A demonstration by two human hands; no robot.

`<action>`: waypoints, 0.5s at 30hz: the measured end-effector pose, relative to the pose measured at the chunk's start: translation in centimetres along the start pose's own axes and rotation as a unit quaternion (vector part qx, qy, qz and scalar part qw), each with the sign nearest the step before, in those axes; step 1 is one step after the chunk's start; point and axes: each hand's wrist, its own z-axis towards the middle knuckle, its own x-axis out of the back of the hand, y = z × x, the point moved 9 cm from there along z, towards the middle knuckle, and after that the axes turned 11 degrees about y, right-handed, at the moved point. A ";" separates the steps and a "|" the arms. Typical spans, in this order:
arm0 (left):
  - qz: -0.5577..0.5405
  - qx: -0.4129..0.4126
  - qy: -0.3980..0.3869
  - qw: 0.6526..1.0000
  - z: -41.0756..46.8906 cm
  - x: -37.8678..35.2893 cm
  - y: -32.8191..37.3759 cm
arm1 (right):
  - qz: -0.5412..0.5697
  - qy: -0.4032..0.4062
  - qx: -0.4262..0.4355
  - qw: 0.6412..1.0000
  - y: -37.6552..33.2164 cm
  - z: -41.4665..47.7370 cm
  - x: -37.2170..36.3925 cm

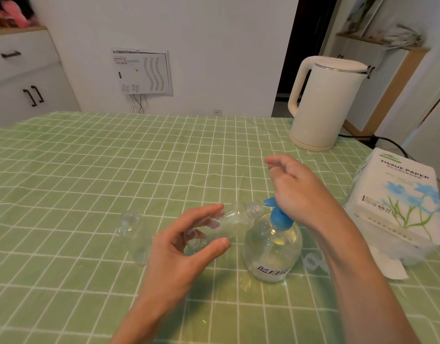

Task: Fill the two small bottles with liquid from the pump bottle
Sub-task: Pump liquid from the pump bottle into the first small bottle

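A clear round pump bottle (272, 249) with a blue pump head (278, 216) stands on the green checked tablecloth, partly full of clear liquid. My left hand (186, 247) holds a small clear bottle (235, 220) tilted almost flat, its open threaded neck just under the blue nozzle. My right hand (298, 192) rests with the heel of the palm on top of the pump head, fingers loosely spread and raised. A second small clear bottle (134, 234) stands upright and uncapped to the left of my left hand.
A cream electric kettle (323, 103) stands at the back right with its black cord trailing right. A pack of tissue paper (397, 207) lies at the right edge. The green checked table (77, 170) runs to a white wall; white cabinets stand back left.
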 end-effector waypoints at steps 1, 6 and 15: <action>-0.001 0.000 0.000 1.000 0.0 0.0 0.0 | 0.003 0.000 0.000 1.000 0.0 0.0 0.0; -0.004 0.004 -0.003 1.000 -0.1 0.0 -0.1 | 0.000 -0.014 -0.009 1.000 -0.2 -0.3 -0.4; -0.006 0.015 -0.010 1.000 -0.2 -0.1 -0.4 | -0.004 -0.006 -0.008 1.000 0.1 0.0 -0.1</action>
